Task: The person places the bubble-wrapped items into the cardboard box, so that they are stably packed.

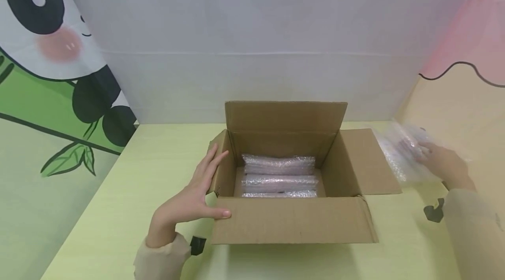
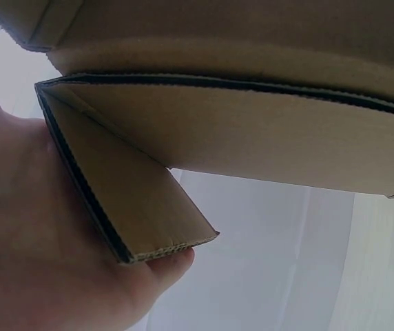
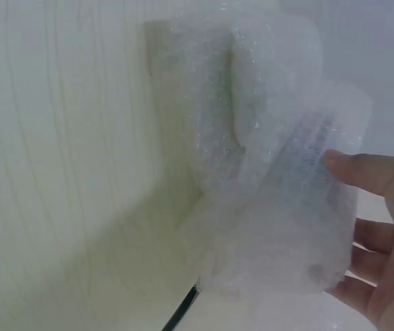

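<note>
An open cardboard box [image 1: 296, 221] holds several bubble-wrapped packages [image 1: 279, 181], lying in rows on its floor. My left hand [image 1: 193, 196] rests against the box's left side. Its fingers stretch along the left flap [image 2: 128, 183], and the thumb lies on the front flap. Out past the box's right flap [image 1: 368, 161], my right hand [image 1: 443, 164] holds bubble wrap [image 3: 300, 200], blurred in the head view. In the right wrist view the thumb presses on its near face, with the other fingers behind it. Whatever is inside the wrap cannot be made out.
The box stands on a pale yellow table [image 1: 158, 161] in front of a white backdrop [image 1: 256, 43]. Cartoon-printed panels flank the table, a panda-like one [image 1: 59, 61] at left and a pink and cream one [image 1: 465, 96] at right.
</note>
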{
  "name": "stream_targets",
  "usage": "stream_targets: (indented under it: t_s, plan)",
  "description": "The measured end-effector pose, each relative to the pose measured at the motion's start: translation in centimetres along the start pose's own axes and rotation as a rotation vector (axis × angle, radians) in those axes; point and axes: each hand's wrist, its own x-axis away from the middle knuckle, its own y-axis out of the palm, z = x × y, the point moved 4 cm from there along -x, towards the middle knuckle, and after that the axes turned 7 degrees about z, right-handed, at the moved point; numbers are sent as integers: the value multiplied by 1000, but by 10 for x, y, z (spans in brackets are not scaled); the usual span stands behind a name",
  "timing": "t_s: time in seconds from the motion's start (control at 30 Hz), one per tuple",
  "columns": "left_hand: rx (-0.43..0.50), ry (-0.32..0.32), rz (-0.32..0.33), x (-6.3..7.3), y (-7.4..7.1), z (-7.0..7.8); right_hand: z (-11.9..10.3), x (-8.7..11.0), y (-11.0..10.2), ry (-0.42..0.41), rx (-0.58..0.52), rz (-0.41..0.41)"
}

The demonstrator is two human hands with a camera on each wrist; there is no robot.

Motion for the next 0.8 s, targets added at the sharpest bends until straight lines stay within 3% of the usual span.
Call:
stream_targets:
  t_s: [0.2, 0.37, 0.57, 0.8]
  plan:
    - [0, 15, -2, 0, 0, 1, 0, 7, -15, 37, 54, 89]
    - [1, 8, 3, 1, 0, 1, -26, 17, -47, 16, 83, 222]
    - [6, 4, 4, 2, 0, 1, -81, 38, -96, -162, 111, 524]
    - [8, 12, 2, 1, 0, 1, -153, 63, -137, -392, 59, 751]
